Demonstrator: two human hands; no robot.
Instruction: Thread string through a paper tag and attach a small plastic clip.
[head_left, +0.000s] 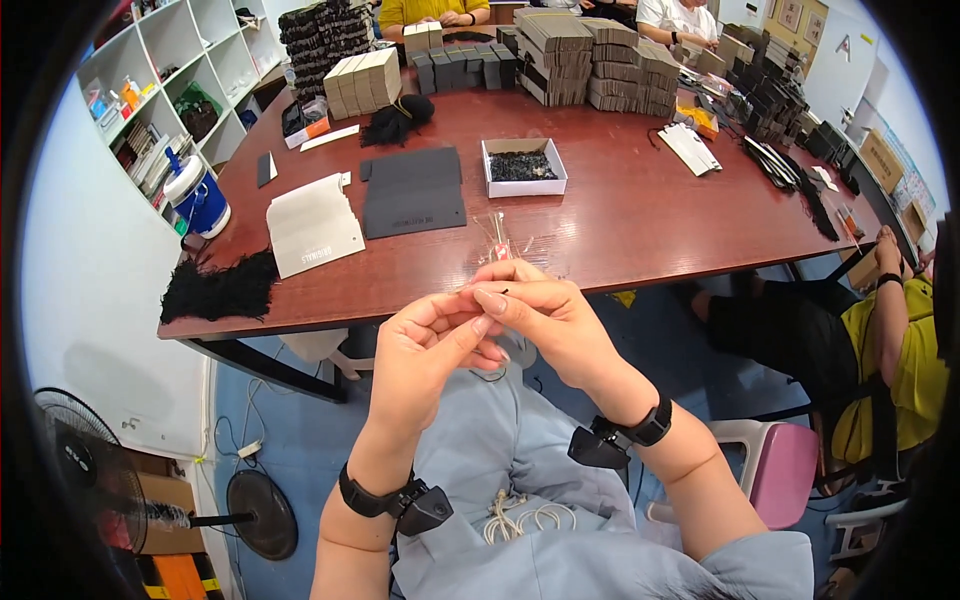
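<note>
My left hand [415, 355] and my right hand [560, 325] meet above my lap, just in front of the table edge. Thumb and fingers are pinched together on both. A tiny dark tip [505, 292] shows at the right fingertips; the rest of what they hold is hidden or too small to name. Just beyond the fingers, on the table, lies a bundle of thin clear strands with a red band [502, 250]. Farther off stands a shallow white box [527, 188] with small black pieces [520, 166] in it.
On the red-brown table [620, 235] lie cream card sheets [315, 228], black card sheets [413, 190] and black cords [222, 287]. Card stacks [555, 55] stand at the back. A person in yellow [890, 370] sits at right. A fan [85, 455] stands at lower left.
</note>
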